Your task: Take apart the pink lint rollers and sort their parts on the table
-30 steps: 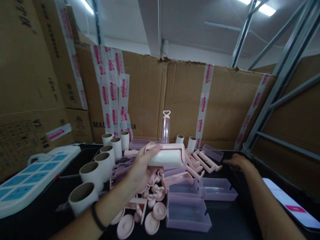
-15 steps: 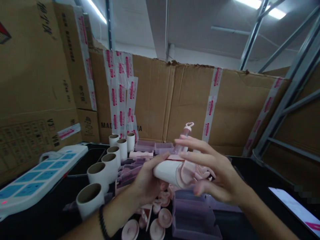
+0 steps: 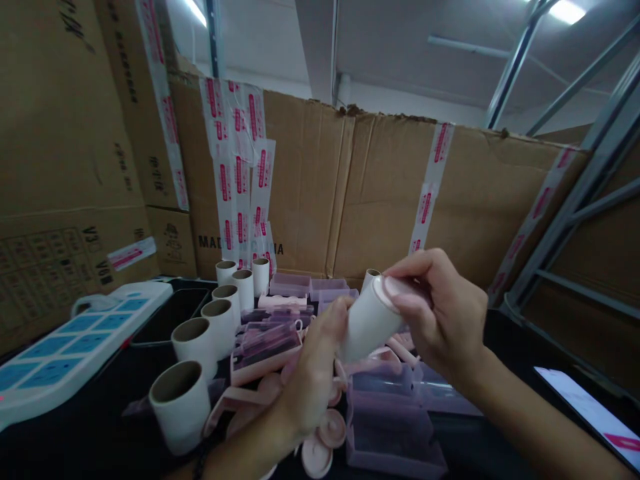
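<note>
My left hand (image 3: 320,373) is closed around a white cardboard tube (image 3: 367,327), which is tilted with its upper end toward the right. At that end sits a pale pink round cap (image 3: 387,293), partly hidden by fingers. My right hand (image 3: 440,313) grips the cap between thumb and fingers, pressed against the tube. Below the hands lie loose pink round caps (image 3: 331,428) and other pink plastic parts (image 3: 385,360). A translucent purple tray (image 3: 390,433) is just under my right hand.
Several open white tubes (image 3: 183,413) stand in a row at left, beside a white power strip (image 3: 75,340) with blue sockets. Translucent purple pieces (image 3: 265,343) lie mid-table. A lit phone (image 3: 585,413) rests at right. Cardboard walls (image 3: 300,193) enclose the back and left.
The tube has swung from nearly level to tilted upward. My right hand has let go of the pink parts and the clear piece with the heart loop, and now grips the tube's capped end.
</note>
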Demonstrator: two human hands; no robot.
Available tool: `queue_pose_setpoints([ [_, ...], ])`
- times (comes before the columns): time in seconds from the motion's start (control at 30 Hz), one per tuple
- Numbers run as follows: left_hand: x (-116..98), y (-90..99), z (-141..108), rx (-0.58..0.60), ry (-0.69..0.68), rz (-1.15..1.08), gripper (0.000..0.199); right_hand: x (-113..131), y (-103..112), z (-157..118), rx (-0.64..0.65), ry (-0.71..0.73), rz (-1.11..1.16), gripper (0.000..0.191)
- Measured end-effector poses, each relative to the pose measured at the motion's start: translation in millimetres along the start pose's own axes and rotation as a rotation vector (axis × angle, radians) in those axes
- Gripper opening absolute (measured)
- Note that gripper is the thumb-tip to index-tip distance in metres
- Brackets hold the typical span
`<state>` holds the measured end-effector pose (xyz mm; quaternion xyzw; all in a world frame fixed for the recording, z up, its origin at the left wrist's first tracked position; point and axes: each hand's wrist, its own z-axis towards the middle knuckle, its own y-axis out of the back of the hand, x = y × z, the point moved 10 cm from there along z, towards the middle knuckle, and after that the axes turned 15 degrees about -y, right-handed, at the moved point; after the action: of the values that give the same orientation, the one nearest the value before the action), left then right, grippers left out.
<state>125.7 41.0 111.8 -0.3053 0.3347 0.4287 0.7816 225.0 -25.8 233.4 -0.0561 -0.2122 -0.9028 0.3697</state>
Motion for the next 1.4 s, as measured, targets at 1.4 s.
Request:
queue_pose_setpoints([
  [1.4,-79.2,4.7,27.1,0.081,-0.579,1.134,0.035,-20.8,-59.9,11.9,0.693,-0.322,-0.336,0.030],
])
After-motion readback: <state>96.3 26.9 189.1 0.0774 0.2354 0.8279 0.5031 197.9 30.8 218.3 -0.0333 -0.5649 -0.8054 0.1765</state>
